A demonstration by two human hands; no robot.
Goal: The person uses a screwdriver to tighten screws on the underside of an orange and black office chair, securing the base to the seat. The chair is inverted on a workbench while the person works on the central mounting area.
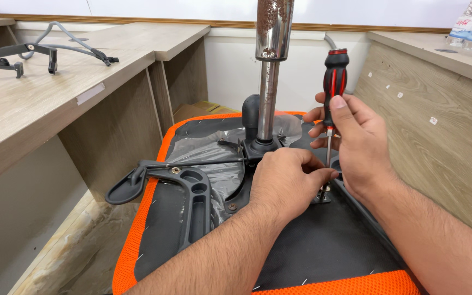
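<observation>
Chair seat (323, 257), upturned, with black fabric underside and orange mesh rim, fills our near view. Our right hand (359, 142) clasps a screwdriver (334, 76) with a ribbed red-and-black handle, upright over a small metal bracket (323, 195). Our left hand (288, 183) pinches the thin shaft. A chrome column (269, 82) rises behind.
</observation>
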